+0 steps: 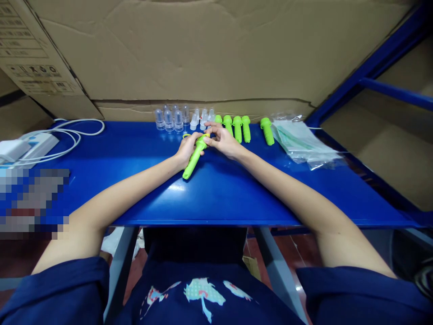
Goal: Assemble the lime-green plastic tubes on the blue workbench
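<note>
Mid-frame, your left hand (187, 149) and right hand (226, 142) pinch a green tube (194, 160), fingers (212, 131) closed around it, over the blue surface (135, 189); cardboard (216, 54) fills the top.

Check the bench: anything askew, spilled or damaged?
Nothing spilled or visibly damaged. One green tube lies apart from the row of four, slightly slanted, beside loosely fanned plastic bags. The left hand holds a sixth tube; the right hand touches its top.

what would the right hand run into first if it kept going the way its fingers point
Most likely the small clear caps in the back row, just beyond the right hand, whose fingers point forward-left over the green tube; depth is uncertain.
</note>
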A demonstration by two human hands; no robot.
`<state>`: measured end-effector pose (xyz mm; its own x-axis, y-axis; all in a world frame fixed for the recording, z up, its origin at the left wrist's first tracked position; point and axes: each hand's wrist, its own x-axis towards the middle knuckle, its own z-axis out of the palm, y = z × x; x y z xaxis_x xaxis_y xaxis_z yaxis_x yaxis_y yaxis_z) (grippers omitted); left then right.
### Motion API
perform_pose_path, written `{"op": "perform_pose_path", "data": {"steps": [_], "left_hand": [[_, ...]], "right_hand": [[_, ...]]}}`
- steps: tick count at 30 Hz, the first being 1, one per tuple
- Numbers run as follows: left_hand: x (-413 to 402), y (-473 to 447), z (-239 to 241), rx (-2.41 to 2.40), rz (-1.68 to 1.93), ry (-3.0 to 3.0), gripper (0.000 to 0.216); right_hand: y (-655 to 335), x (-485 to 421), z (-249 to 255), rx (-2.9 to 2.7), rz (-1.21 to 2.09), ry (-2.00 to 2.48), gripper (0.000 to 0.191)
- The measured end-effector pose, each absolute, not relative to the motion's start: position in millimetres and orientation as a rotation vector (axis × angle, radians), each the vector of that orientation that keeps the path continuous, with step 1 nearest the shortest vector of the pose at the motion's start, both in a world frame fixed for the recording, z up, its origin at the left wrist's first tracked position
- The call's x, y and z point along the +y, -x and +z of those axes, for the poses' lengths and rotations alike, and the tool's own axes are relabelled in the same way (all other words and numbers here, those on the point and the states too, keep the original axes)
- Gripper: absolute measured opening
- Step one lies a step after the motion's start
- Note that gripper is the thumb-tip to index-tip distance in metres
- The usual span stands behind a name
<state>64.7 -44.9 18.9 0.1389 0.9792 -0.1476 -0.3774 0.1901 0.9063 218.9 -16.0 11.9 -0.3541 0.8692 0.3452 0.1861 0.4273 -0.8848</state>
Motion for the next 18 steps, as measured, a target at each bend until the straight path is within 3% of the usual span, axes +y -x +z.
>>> {"op": "perform_pose_path", "data": {"steps": [9,18], "left_hand": [[-49,-66,22,0.938,1.172,-0.784,0.018],[-55,-70,27,1.026,1.165,-0.806,0.029]], "right_hand": [[-217,-20,16,-1.869,0.911,0.830,0.055],[-213,-29,20,-1.995,0.680,0.822,0.020]]}}
